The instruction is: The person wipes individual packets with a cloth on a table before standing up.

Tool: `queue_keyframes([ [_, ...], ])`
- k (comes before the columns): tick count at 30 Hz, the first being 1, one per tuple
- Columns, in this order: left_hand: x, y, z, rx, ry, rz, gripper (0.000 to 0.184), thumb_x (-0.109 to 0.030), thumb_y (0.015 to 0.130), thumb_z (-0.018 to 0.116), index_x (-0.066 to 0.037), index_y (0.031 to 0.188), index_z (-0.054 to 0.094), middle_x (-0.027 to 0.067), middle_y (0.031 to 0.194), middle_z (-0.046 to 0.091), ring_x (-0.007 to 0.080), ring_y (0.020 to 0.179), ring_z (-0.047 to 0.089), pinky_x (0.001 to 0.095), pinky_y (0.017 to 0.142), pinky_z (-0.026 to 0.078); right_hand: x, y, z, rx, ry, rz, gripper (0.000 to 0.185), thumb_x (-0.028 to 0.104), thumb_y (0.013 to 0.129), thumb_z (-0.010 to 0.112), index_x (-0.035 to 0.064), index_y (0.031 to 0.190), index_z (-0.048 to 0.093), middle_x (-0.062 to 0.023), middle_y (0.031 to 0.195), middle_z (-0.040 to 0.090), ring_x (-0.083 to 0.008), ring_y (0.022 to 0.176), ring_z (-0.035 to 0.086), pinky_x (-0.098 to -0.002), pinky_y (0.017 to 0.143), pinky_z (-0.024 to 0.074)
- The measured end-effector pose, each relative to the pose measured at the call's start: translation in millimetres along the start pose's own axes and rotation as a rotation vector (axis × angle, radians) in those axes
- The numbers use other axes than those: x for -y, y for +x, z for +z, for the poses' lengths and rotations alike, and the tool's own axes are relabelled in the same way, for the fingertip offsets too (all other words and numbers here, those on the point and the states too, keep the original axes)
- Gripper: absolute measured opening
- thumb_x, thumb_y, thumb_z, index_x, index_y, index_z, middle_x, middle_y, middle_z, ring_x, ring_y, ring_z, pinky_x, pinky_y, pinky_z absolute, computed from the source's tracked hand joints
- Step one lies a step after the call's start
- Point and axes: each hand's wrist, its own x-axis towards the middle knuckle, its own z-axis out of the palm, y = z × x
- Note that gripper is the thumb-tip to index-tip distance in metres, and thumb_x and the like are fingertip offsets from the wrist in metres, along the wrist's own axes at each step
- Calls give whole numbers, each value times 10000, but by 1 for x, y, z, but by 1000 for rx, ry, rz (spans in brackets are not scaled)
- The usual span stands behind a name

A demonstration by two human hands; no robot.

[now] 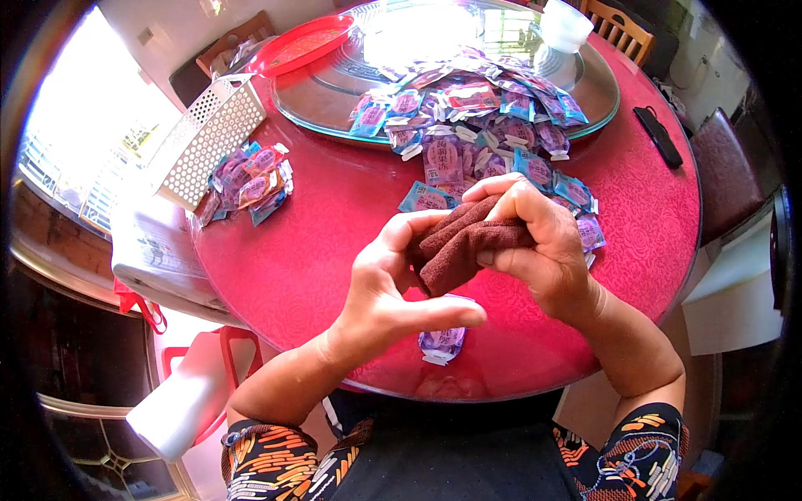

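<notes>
A folded brown cloth [464,250] is held up over the near part of the red table. My right hand [547,250] grips its right side between thumb and fingers. My left hand [388,280] is at the cloth's left side, its fingers behind the cloth and its thumb stretched out below, apart from the cloth. Under the left thumb, a single purple packet [443,342] lies near the table's front edge. Beyond my hands, a large pile of purple and blue packets [480,104] spreads from the glass turntable [322,108] down onto the table.
A white perforated basket [209,138] lies tilted at the left, beside a small heap of packets [251,179]. On the turntable are a red tray [305,46] and white bowls [566,27]. A black elongated object [658,136] lies at the right edge of the red table [326,234].
</notes>
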Motion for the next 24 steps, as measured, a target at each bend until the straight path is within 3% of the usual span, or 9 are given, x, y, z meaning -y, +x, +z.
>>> queue_keyframes([
  [2,3,-1,5,-34,147,70,792,-114,854,970,45,1492,527,148,1381,672,207,1258,677,354,1082,571,-1,0,1,-4,43,44,239,9,858,794,24,1005,607,-200,1133,686,-261,1067,701,-393,922,560],
  [5,-3,-1,5,-155,5,-69,662,-43,892,884,56,1465,568,177,1298,740,235,1080,762,343,852,660,6,1,0,39,76,124,182,2,851,730,49,976,607,-165,1264,684,-183,1086,670,-354,979,541],
  [6,-2,-1,4,-178,-27,-43,507,-51,923,840,47,1382,648,171,1151,781,217,900,773,304,704,645,8,2,-1,55,155,186,175,12,835,721,47,967,611,-166,1262,683,-195,1106,668,-364,1007,530],
  [10,-1,-2,-5,-203,-26,-90,415,-78,915,847,49,1285,710,171,1077,786,210,801,754,315,631,630,1,5,-2,74,572,389,197,45,815,740,29,992,654,-136,1207,700,-199,1088,669,-351,1036,512],
  [15,-1,-1,-5,-132,25,-61,424,-22,892,851,47,1288,717,148,1113,772,201,952,749,322,829,632,1,11,-7,119,606,563,390,41,705,701,26,1091,651,-163,1215,691,-281,1203,667,-417,1134,482],
  [16,2,-1,-4,-118,45,-22,428,-7,886,854,46,1289,719,141,1132,766,198,999,745,323,885,626,5,11,-12,169,582,598,577,3,676,734,19,1246,647,-156,1267,686,-283,1261,653,-429,1145,484],
  [20,6,1,-11,70,387,229,440,49,849,878,55,1257,710,113,1245,709,206,1196,684,353,1067,551,0,12,-14,308,-207,-199,868,90,649,937,48,1456,618,-142,1404,653,-350,1368,609,-478,1181,465],
  [21,7,2,-11,80,425,275,422,49,858,874,51,1246,711,114,1231,713,203,1178,700,342,1043,566,7,9,-11,312,-349,-213,951,182,654,990,90,1516,598,-146,1415,661,-371,1364,608,-494,1192,450],
  [24,9,2,-8,73,330,289,370,43,883,862,39,1220,710,110,1197,724,191,1136,736,322,994,595,1,3,-3,364,-254,-130,988,137,737,944,86,1614,493,-194,1411,679,-388,1292,679,-483,1117,534],
])
